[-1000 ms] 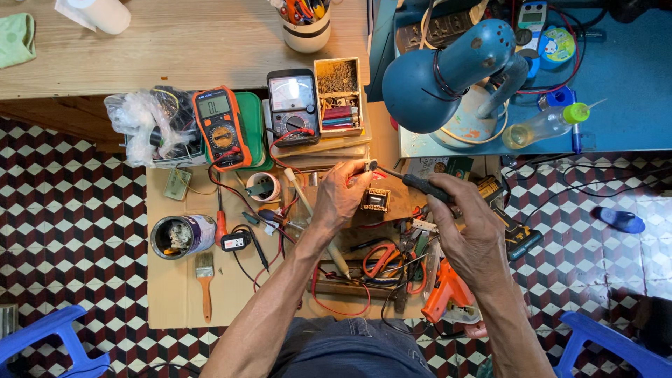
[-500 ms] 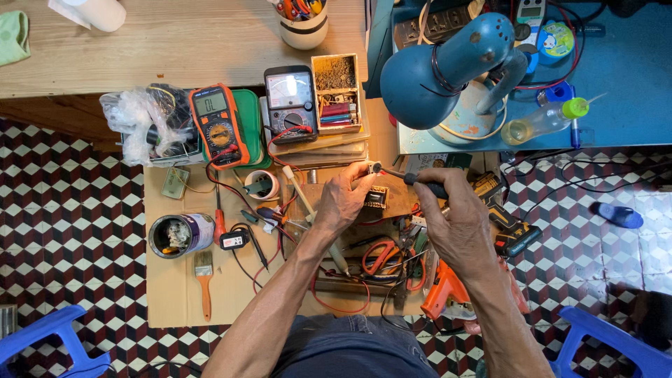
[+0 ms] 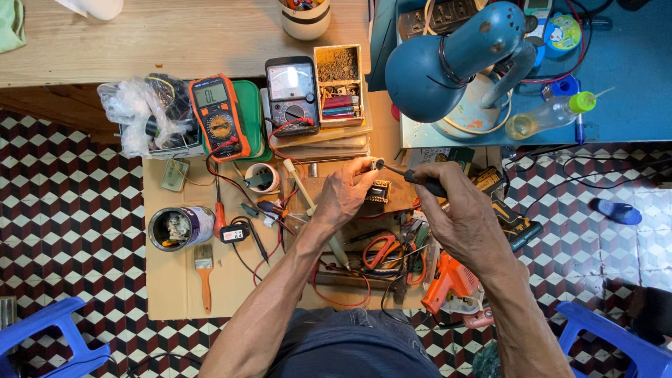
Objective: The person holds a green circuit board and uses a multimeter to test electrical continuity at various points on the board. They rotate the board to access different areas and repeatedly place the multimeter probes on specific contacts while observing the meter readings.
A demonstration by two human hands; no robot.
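— What do we have before us, starting with the biggest things?

— We see a pale wooden bench with a coarse grain along the top, and a smooth blue table to the right. On it stands a blue desk lamp with a rounded, dome-shaped metal shade. Below us lies a flat sheet of brown cardboard over a floor of red, black and white checked tiles.

— And the smaller things on the cardboard?

— We find an orange digital multimeter with a rubbery casing, a black analogue meter with a glass dial, a crumpled clear plastic bag, a round tin can, an orange plastic glue gun and a small wooden-handled brush.

— How do our hands stand?

— Our right hand is curled shut round the black handle of a soldering iron, its thin metal tip pointing left. Our left hand pinches a small dark component between thumb and fingertips, closed on it, just above a small blocky transformer.

— Where does the iron meet it?

— Its tip reaches the component at our left fingertips, above the middle of the cardboard; we cannot tell if they quite touch.
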